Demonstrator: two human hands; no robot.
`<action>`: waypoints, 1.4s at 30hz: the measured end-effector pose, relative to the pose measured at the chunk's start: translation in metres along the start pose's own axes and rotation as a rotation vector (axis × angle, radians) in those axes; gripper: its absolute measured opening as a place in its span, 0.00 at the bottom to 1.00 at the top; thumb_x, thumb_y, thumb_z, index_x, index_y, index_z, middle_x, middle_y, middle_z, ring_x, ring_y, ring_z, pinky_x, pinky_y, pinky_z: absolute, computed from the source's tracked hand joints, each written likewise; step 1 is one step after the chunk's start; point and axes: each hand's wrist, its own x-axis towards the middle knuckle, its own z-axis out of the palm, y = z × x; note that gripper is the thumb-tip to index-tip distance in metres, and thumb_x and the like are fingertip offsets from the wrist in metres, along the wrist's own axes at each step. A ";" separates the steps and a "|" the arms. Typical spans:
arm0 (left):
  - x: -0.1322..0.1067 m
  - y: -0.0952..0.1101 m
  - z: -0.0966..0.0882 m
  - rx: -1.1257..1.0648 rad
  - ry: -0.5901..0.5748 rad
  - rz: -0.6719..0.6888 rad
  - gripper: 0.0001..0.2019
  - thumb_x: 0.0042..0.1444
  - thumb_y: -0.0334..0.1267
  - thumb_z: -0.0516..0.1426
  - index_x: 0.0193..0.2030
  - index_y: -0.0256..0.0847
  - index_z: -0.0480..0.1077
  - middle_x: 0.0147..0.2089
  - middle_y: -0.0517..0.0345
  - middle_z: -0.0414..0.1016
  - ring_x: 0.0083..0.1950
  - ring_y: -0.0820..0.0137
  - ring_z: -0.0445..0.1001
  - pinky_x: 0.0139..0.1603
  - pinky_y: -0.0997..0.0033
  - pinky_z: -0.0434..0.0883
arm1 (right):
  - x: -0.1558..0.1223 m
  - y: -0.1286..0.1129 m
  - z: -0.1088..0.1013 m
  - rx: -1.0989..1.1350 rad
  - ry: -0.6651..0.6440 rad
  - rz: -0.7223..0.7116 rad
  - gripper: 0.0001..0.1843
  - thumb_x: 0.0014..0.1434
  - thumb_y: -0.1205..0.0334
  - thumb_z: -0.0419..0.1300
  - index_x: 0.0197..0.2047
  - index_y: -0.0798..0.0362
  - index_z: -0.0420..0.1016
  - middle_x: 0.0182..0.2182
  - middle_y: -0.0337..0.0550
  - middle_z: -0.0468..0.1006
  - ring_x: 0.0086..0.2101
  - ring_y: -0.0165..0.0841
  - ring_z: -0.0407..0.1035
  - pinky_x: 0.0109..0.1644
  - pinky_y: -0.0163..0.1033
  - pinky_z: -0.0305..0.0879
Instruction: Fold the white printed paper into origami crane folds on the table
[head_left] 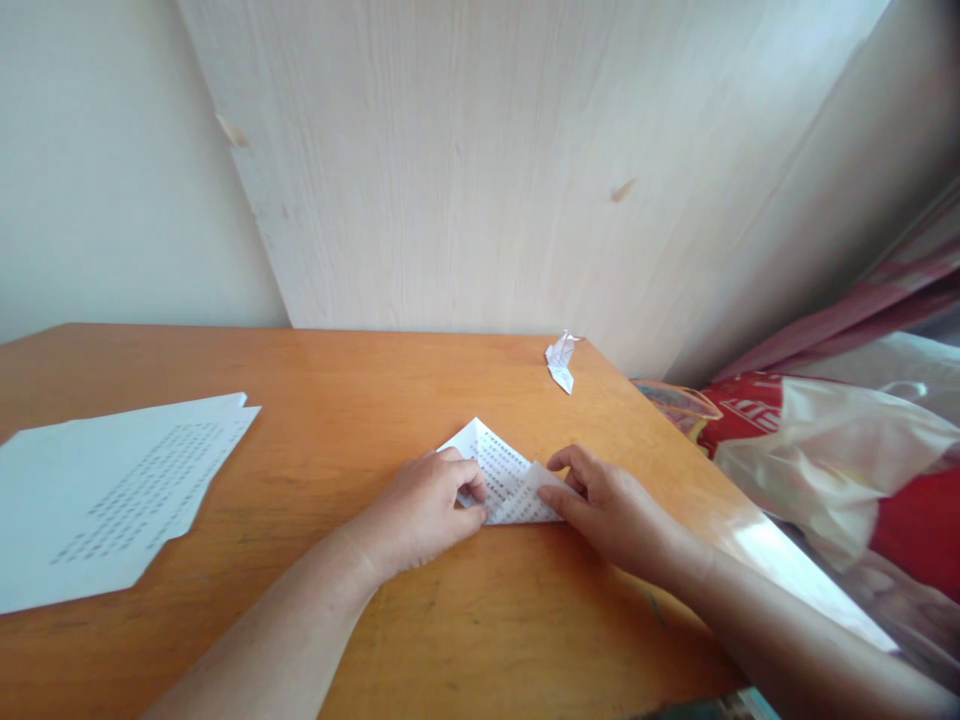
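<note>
A folded sheet of printed paper (501, 470) lies on the wooden table, its outline roughly a triangle with the peak pointing away from me. My left hand (435, 500) grips its left corner, thumb below and curled fingers on top. At the other side, my right hand (600, 495) pinches a flap at the right corner between thumb and fingers; that flap is lifted a little and turned toward the middle. Rows of dark print run over the paper's face. Both outer corners are partly hidden under my fingers.
A stack of printed sheets (150, 490) rests on the left of the table (360, 380). Near the far right corner stands a small folded paper figure (560, 362). Pale panelling (465, 180) rises behind. Beyond the right edge are red and whitish bags (832, 450).
</note>
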 end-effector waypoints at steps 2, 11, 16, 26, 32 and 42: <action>0.000 0.000 0.000 -0.003 0.003 0.007 0.05 0.52 0.36 0.58 0.35 0.46 0.75 0.40 0.58 0.77 0.41 0.65 0.73 0.40 0.68 0.66 | 0.001 0.003 0.003 -0.017 0.016 0.011 0.14 0.64 0.55 0.59 0.50 0.51 0.67 0.27 0.37 0.75 0.28 0.33 0.69 0.29 0.36 0.55; 0.000 0.001 -0.002 0.010 -0.002 0.016 0.07 0.53 0.33 0.55 0.34 0.45 0.74 0.40 0.58 0.77 0.42 0.65 0.72 0.39 0.69 0.65 | -0.004 0.004 0.005 -0.111 0.042 -0.039 0.11 0.66 0.55 0.57 0.49 0.48 0.72 0.35 0.41 0.79 0.35 0.36 0.74 0.36 0.38 0.59; -0.001 0.007 -0.006 0.025 -0.026 -0.002 0.07 0.58 0.40 0.56 0.32 0.44 0.74 0.38 0.57 0.75 0.37 0.67 0.71 0.37 0.69 0.65 | -0.006 0.002 0.005 -0.132 0.062 -0.051 0.11 0.66 0.56 0.56 0.50 0.49 0.72 0.40 0.42 0.80 0.39 0.37 0.75 0.39 0.38 0.62; -0.003 0.003 0.001 0.040 0.031 -0.009 0.06 0.51 0.42 0.62 0.35 0.46 0.74 0.40 0.58 0.76 0.42 0.64 0.73 0.39 0.67 0.65 | -0.007 0.003 0.006 -0.174 0.061 -0.073 0.12 0.66 0.55 0.56 0.49 0.49 0.73 0.43 0.45 0.79 0.40 0.38 0.75 0.41 0.39 0.63; -0.003 0.005 -0.003 0.025 0.005 0.003 0.04 0.53 0.40 0.60 0.35 0.45 0.74 0.40 0.58 0.76 0.42 0.64 0.72 0.40 0.67 0.65 | -0.006 0.003 0.007 -0.184 0.052 -0.075 0.11 0.66 0.56 0.57 0.48 0.49 0.74 0.42 0.44 0.79 0.39 0.37 0.75 0.41 0.39 0.63; -0.001 0.003 -0.003 -0.005 -0.022 -0.012 0.05 0.53 0.35 0.57 0.35 0.45 0.74 0.42 0.57 0.76 0.43 0.64 0.73 0.39 0.69 0.66 | -0.007 0.002 0.007 -0.202 0.057 -0.080 0.11 0.67 0.56 0.55 0.47 0.49 0.75 0.42 0.44 0.78 0.40 0.38 0.74 0.42 0.40 0.63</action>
